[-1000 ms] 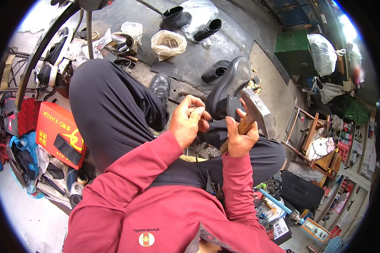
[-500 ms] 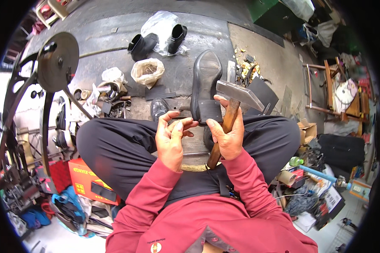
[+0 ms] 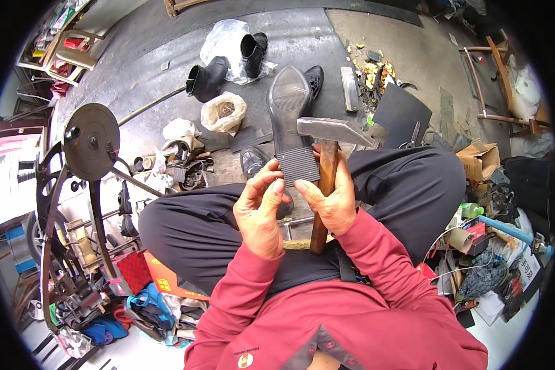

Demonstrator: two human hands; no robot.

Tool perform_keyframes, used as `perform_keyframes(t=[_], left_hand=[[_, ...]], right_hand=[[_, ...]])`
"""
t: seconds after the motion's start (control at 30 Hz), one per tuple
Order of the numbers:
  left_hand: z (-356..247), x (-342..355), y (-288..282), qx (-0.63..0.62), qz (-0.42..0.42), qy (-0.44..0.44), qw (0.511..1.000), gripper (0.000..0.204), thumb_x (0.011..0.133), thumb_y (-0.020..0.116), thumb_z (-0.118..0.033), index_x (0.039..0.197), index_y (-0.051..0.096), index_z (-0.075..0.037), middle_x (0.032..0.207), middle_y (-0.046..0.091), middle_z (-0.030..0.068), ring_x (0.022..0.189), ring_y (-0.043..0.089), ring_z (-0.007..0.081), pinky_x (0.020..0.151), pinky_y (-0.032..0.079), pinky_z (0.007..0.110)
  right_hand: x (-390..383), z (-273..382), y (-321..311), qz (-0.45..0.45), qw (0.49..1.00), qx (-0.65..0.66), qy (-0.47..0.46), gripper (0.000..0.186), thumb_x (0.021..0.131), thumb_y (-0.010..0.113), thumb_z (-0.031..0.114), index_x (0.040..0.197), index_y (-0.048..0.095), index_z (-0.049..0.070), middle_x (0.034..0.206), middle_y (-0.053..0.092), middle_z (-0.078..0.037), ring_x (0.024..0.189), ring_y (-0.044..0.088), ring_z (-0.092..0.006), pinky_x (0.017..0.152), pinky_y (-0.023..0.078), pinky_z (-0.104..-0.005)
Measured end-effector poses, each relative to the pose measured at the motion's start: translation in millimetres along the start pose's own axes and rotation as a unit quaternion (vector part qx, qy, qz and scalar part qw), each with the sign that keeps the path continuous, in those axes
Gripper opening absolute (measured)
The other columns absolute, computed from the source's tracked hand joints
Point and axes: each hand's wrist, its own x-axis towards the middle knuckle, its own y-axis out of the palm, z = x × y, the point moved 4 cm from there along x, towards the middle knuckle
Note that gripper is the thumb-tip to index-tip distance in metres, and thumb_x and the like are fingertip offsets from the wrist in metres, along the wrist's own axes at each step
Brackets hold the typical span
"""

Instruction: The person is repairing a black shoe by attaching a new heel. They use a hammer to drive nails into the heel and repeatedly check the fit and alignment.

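Note:
A black shoe point(image 3: 290, 98) is sole up, with a ribbed black heel pad point(image 3: 297, 165) toward me. My right hand point(image 3: 332, 197) is closed round the wooden handle of a hammer point(image 3: 324, 231), its steel head point(image 3: 330, 128) over the right side of the shoe; the right thumb rests by the heel pad's lower edge. My left hand point(image 3: 259, 216) is at the lower left of the heel, fingers curled and thumb raised to them; whether something small is between them I cannot make out.
Black boots point(image 3: 208, 79) lie by clear plastic, near a pale bag point(image 3: 222, 113). An iron machine point(image 3: 91, 142) with a wheel stands left. Scissors point(image 3: 413, 137), a dark sheet point(image 3: 398, 114), scraps point(image 3: 376, 80), a cardboard box point(image 3: 476, 160), wooden furniture point(image 3: 499, 80) and piled clutter point(image 3: 493, 271) are right.
A second ago the shoe was angled and the hands higher apart; it now points away, sole up. My left fingers have moved to the heel. My view has shifted.

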Motion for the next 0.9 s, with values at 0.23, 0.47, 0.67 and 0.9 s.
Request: perform_keyframes(t=[0.23,0.47,0.67,0.9], left_hand=[[-2.0,3.4,2.5,0.076,0.007,0.016,0.997,0.02,0.098,0.075,0.001,0.118,0.077,0.0,0.144,0.065,0.0151,0.108,0.07,0.0169,0.088,0.059,0.029],[-5.0,1.6,-0.7,0.118,0.0,0.001,0.993,0.02,0.094,0.075,0.006,0.113,0.077,0.002,0.142,0.066,0.0168,0.124,0.063,0.0197,0.106,0.049,0.034],[-1.6,-1.0,1.1,0.134,-0.003,0.049,0.99,0.017,0.098,0.071,0.002,0.115,0.076,-0.001,0.145,0.065,0.0149,0.104,0.066,0.0125,0.088,0.053,0.027],[-5.0,-1.5,2.7,0.155,-0.003,0.045,0.987,0.017,0.097,0.073,0.002,0.114,0.076,0.0,0.144,0.065,0.0169,0.112,0.065,0.0151,0.096,0.052,0.029]], right_hand=[[0.4,1.8,-1.6,0.016,0.999,-0.023,-0.037,0.075,0.091,0.085,0.008,0.153,0.042,0.0,0.143,0.053,-0.012,0.136,0.052,-0.0217,0.117,0.043,-0.037],[-0.9,3.8,2.1,0.033,0.997,0.063,0.011,0.079,0.091,0.086,0.007,0.155,0.039,0.002,0.144,0.051,-0.011,0.129,0.057,-0.0174,0.1,0.053,-0.0295],[-1.6,5.3,0.6,0.038,0.998,0.051,-0.005,0.078,0.092,0.085,0.007,0.155,0.038,0.003,0.143,0.052,-0.009,0.123,0.059,-0.0145,0.089,0.055,-0.0255],[0.7,2.5,0.3,0.034,0.998,0.055,0.013,0.076,0.09,0.085,0.008,0.151,0.04,0.0,0.144,0.056,-0.013,0.136,0.056,-0.021,0.114,0.046,-0.0367]])
